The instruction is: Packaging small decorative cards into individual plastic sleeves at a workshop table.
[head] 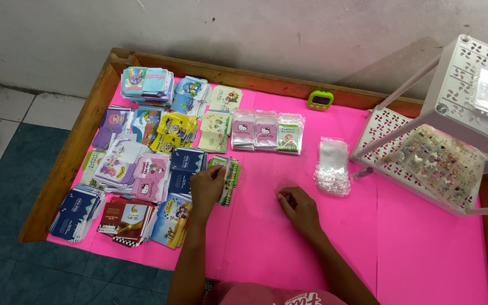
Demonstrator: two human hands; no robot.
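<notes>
L hand [207, 183] on card stack [228, 179]

From where I sit, the counter [334, 248] wears a bright pink sheet inside a brown wooden rim. At one o'clock a small green timer [320, 100] stands by the far rim. At three o'clock a white perforated rack [458, 113] holds tiny colourful trinkets. A heap of clear plastic bags [332, 166] lies just left of it.

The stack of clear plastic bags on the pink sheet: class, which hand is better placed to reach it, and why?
Probably the right hand: it rests on the pink sheet nearer the stack of clear plastic bags. The left hand is on a stack of green printed packets.
</notes>
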